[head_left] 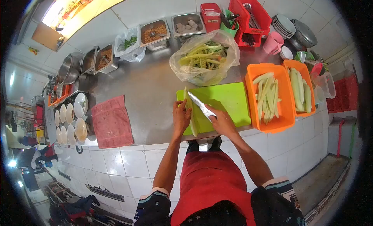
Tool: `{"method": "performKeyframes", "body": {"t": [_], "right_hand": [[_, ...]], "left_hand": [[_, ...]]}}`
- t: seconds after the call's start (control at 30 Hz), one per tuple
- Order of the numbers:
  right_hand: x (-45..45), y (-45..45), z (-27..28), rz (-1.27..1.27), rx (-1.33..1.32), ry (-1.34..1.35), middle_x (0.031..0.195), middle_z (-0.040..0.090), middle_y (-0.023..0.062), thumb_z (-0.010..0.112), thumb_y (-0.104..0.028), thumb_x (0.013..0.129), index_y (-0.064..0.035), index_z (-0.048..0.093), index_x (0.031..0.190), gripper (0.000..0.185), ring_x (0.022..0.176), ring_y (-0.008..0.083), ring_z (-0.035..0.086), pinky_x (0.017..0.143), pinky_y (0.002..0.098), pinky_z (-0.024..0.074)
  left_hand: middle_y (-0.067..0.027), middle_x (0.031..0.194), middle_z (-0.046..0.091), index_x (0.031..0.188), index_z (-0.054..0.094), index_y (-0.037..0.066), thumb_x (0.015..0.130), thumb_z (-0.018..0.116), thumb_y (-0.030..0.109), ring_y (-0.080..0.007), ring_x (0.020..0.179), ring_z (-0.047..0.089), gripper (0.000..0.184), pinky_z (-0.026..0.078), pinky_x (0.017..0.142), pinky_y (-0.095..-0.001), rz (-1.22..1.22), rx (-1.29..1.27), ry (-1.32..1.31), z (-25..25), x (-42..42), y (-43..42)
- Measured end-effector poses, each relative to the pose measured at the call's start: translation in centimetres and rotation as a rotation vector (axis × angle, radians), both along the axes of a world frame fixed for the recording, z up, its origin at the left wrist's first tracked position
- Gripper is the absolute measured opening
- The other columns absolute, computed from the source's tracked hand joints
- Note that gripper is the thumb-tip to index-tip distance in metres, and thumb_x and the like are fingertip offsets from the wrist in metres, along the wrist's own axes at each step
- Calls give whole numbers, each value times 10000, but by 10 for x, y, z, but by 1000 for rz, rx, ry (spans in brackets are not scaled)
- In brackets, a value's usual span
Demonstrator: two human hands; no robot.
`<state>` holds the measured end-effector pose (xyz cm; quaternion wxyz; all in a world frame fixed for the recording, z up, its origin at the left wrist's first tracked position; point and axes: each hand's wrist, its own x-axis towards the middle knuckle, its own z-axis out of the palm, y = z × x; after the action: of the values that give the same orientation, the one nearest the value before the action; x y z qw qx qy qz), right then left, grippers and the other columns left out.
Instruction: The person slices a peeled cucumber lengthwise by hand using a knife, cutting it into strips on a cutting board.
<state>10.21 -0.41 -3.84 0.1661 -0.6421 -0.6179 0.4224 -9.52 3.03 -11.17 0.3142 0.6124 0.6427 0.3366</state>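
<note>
My left hand (181, 117) is closed around a long, pale green gourd-like vegetable (192, 124), which lies lengthwise along the left side of the green cutting board (231, 99). In my right hand (222, 122) is a kitchen knife (199, 103), gripped by its pale handle. Its blade slants up and left, with the tip beside the vegetable's far end; whether the edge touches it I cannot tell. Behind the board, a clear plastic bag (176, 66) holds green peelings and scraps (204, 58).
Right of the board stand an orange bin (288, 109) of pale peeled strips and another orange bin (309, 76) of whole vegetables. A red cloth (112, 123) lies on the steel counter (151, 98). Bowls (81, 129) line the left end; steel food pans (154, 33) line the wall.
</note>
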Motion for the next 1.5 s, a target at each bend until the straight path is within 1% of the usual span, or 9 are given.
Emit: {"method": "performKeyframes", "body": {"t": [0.07, 0.3, 0.37, 0.47, 0.6, 0.93, 1.2, 1.4, 1.5], "right_hand": [[2, -8, -4, 11, 89, 15, 995, 661, 263, 592, -118, 904, -244, 538, 1383, 498, 856, 431, 647, 791, 476, 512], [4, -14, -9, 16, 155, 80, 1044, 662, 256, 595, -118, 902, -237, 543, 1378, 494, 884, 423, 648, 809, 468, 510], [-2, -12, 0, -9, -2, 57, 1218, 615, 248, 581, -79, 899, -184, 533, 1388, 503, 1064, 402, 624, 924, 411, 477], [-2, -17, -6, -8, 28, 35, 1109, 647, 252, 592, -141, 910, -225, 544, 1376, 476, 963, 423, 635, 854, 461, 502], [2, -29, -8, 11, 80, 29, 1113, 648, 248, 587, -151, 915, -225, 540, 1380, 473, 983, 426, 632, 871, 460, 498], [1, -47, -6, -14, 5, 31, 1187, 629, 238, 564, -157, 920, -224, 524, 1395, 481, 1042, 413, 620, 924, 454, 488], [-2, -66, -9, -26, 72, 15, 1164, 635, 244, 571, -155, 913, -222, 545, 1376, 469, 1022, 427, 618, 915, 475, 490], [3, -76, -6, -8, -37, -23, 1054, 661, 255, 587, -151, 909, -232, 539, 1380, 480, 934, 433, 643, 842, 488, 517], [5, -79, -7, -7, 88, 21, 1000, 669, 259, 590, -156, 910, -252, 517, 1396, 501, 889, 440, 650, 824, 493, 521]], "left_hand": [[-185, 1152, 570, 1249, 626, -4, 794, 719, 53, -220, 761, 633, 468, 548, 707, -331, -1, 14, 10, 2, 1, 0], [-183, 1186, 544, 1289, 595, -9, 788, 710, 1, -218, 776, 633, 514, 556, 718, -319, -51, 0, 7, 5, 0, -1], [-186, 1217, 523, 1310, 574, -9, 783, 706, -17, -229, 803, 638, 543, 564, 734, -314, -68, -14, -30, 5, -2, -2], [-191, 1271, 484, 1348, 536, -9, 779, 697, -48, -251, 855, 647, 593, 578, 767, -308, -102, -43, -66, 4, -7, -3], [-197, 1303, 459, 1381, 495, -13, 783, 692, -63, -267, 914, 657, 632, 584, 782, -312, -144, -52, -53, 5, -8, -3], [-169, 1456, 370, 1421, 418, -32, 794, 713, -33, -299, 940, 663, 694, 560, 871, -366, -292, -109, -4, 11, -25, -12], [-159, 1511, 285, 1509, 279, 38, 717, 824, 54, -349, 1098, 607, 961, 555, 892, -384, -502, -107, 97, 18, -36, -3], [-159, 1494, 304, 1492, 323, 19, 693, 847, 73, -313, 1015, 624, 957, 558, 848, -362, -508, -165, 92, 23, -37, 0], [-158, 1476, 328, 1473, 357, 4, 700, 846, 78, -292, 968, 631, 918, 560, 841, -356, -517, -122, 45, 19, -40, 3]]}}
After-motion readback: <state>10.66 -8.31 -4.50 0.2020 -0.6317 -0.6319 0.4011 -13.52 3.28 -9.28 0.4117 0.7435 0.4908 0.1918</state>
